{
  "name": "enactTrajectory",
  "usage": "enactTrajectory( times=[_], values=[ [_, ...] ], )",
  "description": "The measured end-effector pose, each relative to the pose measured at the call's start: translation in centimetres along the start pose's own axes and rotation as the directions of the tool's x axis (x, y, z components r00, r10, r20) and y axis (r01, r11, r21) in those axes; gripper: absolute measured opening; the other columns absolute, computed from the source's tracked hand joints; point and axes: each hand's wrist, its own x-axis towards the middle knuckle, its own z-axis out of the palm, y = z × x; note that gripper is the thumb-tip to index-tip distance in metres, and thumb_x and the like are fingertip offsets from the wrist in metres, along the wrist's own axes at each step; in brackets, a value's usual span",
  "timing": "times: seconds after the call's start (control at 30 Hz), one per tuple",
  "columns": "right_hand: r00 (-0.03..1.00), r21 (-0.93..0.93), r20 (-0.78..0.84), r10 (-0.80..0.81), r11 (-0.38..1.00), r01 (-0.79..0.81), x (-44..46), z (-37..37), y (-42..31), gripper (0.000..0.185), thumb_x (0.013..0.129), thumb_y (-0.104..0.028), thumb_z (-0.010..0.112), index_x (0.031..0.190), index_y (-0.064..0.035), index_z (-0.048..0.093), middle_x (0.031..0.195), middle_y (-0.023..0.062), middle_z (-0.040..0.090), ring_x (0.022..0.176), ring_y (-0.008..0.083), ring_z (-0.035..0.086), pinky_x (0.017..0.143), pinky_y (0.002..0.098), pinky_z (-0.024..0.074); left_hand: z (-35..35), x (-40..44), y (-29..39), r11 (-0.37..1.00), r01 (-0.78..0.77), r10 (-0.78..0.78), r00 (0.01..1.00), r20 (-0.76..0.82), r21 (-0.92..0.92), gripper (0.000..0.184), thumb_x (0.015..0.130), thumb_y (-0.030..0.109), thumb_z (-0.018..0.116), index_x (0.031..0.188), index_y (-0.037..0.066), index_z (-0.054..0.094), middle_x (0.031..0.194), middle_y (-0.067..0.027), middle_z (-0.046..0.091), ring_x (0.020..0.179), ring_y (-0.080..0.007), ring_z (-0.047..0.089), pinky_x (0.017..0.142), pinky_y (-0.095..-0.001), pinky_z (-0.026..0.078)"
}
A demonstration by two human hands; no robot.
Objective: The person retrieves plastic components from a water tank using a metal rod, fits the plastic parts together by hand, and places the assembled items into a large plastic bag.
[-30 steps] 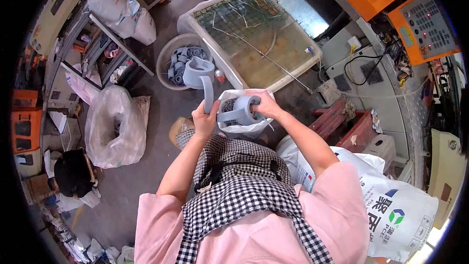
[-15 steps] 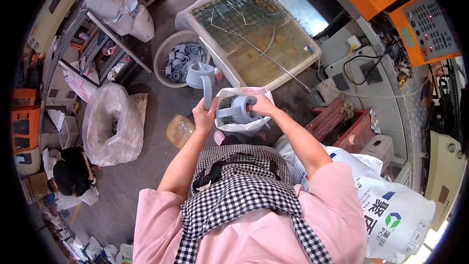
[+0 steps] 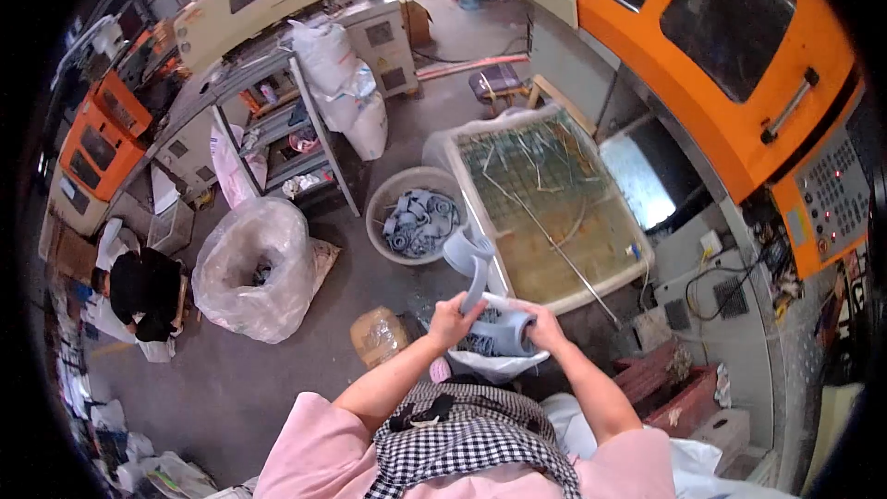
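Note:
My left hand (image 3: 453, 320) grips the long handle of a grey plastic ring-shaped part (image 3: 469, 251), whose ring end points up and away from me. Fingers of my right hand (image 3: 545, 327) are closed on the rim of a second grey ring-shaped part (image 3: 511, 336), held lower and to the right. Directly under both hands is an open white sack (image 3: 499, 368) with more grey pieces visible inside. A round tub (image 3: 373, 222) full of similar grey parts stands just beyond, to the left of a shallow water tank (image 3: 504, 288).
A tape-wrapped block (image 3: 379, 336) lies on the floor at left, near a large clear plastic bag (image 3: 231, 282). Another person (image 3: 146, 294) sits low at far left. An orange machine (image 3: 725, 46) and a red stand (image 3: 684, 397) are on the right.
The view has swung up and leftward, so the surroundings sit lower and more to the right. Both hands still hold their grey parts.

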Motion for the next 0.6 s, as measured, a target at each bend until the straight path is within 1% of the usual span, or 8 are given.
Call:
enactTrajectory(
  times=[0.07, 0.17, 0.23, 0.3, 0.33, 0.4, 0.47, 0.6],
  values=[
    [0.995, 0.149, -0.064, 0.071, 0.987, -0.061, 0.2, 1.0, 1.8, 0.047, 0.068, 0.009, 0.049, 0.108, -0.0104, 0.064, 0.101, 0.0077, 0.066, 0.095, 0.0124, 0.057, 0.085, 0.0271, 0.0436, 0.8, 0.0, 0.1, 0.995, -0.099, 0.099, 0.993, -0.057, -0.004, 0.022, 0.081, 0.024, 0.066, 0.089, 0.003, 0.063, 0.063, -0.0135, 0.059, 0.054, -0.0154, 0.059, 0.052, -0.032, 0.046],
    [0.999, -0.012, -0.036, 0.007, 1.0, -0.007, 1.2, 0.1, 0.9, 0.046, 0.065, 0.004, 0.055, 0.107, -0.0117, 0.064, 0.101, 0.0124, 0.065, 0.096, 0.0198, 0.059, 0.085, 0.031, 0.0449, 1.0, 0.6, -0.9, 0.997, -0.062, 0.064, 0.997, -0.039, 0.05, 0.022, 0.083, 0.024, 0.062, 0.095, 0.006, 0.062, 0.077, -0.0202, 0.062, 0.078, -0.0358, 0.062, 0.062, -0.0399, 0.048],
    [0.997, -0.044, 0.006, 0.071, 0.997, -0.071, 1.3, -0.4, 0.1, 0.039, 0.067, -0.004, 0.059, 0.105, -0.0108, 0.063, 0.099, 0.0143, 0.064, 0.093, 0.0237, 0.061, 0.082, 0.0338, 0.0463, 0.8, 1.0, -1.0, 0.975, -0.221, 0.217, 0.971, -0.104, -0.029, 0.021, 0.081, 0.022, 0.063, 0.093, 0.004, 0.063, 0.082, -0.0183, 0.063, 0.076, -0.0309, 0.064, 0.065, -0.0369, 0.048],
    [0.983, -0.064, 0.044, 0.18, 0.982, -0.177, 1.6, -1.1, -1.3, 0.035, 0.068, -0.013, 0.063, 0.103, -0.0099, 0.063, 0.098, 0.0162, 0.064, 0.091, 0.0277, 0.062, 0.08, 0.0365, 0.0476, 1.5, 1.3, -3.8, 0.997, -0.073, 0.072, 0.995, -0.067, -0.009, 0.018, 0.081, 0.019, 0.063, 0.089, 0.003, 0.063, 0.077, -0.0185, 0.062, 0.067, -0.0297, 0.062, 0.061, -0.036, 0.047],
    [0.969, -0.096, 0.066, 0.238, 0.968, -0.231, 1.8, -1.5, -1.7, 0.042, 0.067, -0.017, 0.067, 0.108, -0.011, 0.061, 0.101, 0.0156, 0.063, 0.095, 0.0272, 0.06, 0.082, 0.0349, 0.0465, 2.0, 1.4, -4.6, 0.998, -0.055, 0.056, 0.994, -0.09, 0.007, 0.019, 0.081, 0.02, 0.065, 0.088, 0.002, 0.063, 0.073, -0.0163, 0.063, 0.063, -0.0218, 0.06, 0.06, -0.0335, 0.047],
    [0.98, 0.05, 0.075, 0.183, 0.981, -0.188, 1.7, -1.0, 0.7, 0.054, 0.067, -0.021, 0.072, 0.116, -0.0061, 0.055, 0.109, 0.0165, 0.06, 0.101, 0.0263, 0.058, 0.087, 0.0335, 0.0446, 2.5, 1.1, -4.1, 0.985, 0.049, -0.072, 0.988, -0.135, -0.165, 0.022, 0.082, 0.02, 0.066, 0.075, 0.0, 0.06, 0.06, 0.0024, 0.052, 0.058, -0.006, 0.042, 0.051, -0.0255, 0.039],
    [0.982, 0.432, 0.053, 0.179, 0.883, -0.184, 0.8, -1.7, 0.8, 0.062, 0.067, -0.013, 0.073, 0.121, 0.0023, 0.048, 0.112, 0.0156, 0.058, 0.102, 0.0241, 0.057, 0.089, 0.0331, 0.0436, 2.7, 0.9, -4.2, 0.984, 0.049, -0.077, 0.984, -0.162, -0.17, 0.026, 0.082, 0.022, 0.066, 0.073, 0.0, 0.058, 0.06, 0.0037, 0.051, 0.058, -0.0054, 0.042, 0.051, -0.0241, 0.038],
    [0.919, 0.478, -0.057, 0.389, 0.819, -0.317, 0.5, -2.5, 1.4, 0.053, 0.076, -0.021, 0.071, 0.119, 0.003, 0.049, 0.112, 0.0184, 0.057, 0.102, 0.0226, 0.057, 0.089, 0.033, 0.0439, 1.7, 1.3, -4.7, 0.972, 0.126, -0.16, 0.973, -0.164, -0.198, 0.02, 0.082, 0.019, 0.066, 0.085, 0.0, 0.064, 0.063, 0.0005, 0.057, 0.06, -0.0047, 0.046, 0.055, -0.0236, 0.042]
  ],
)
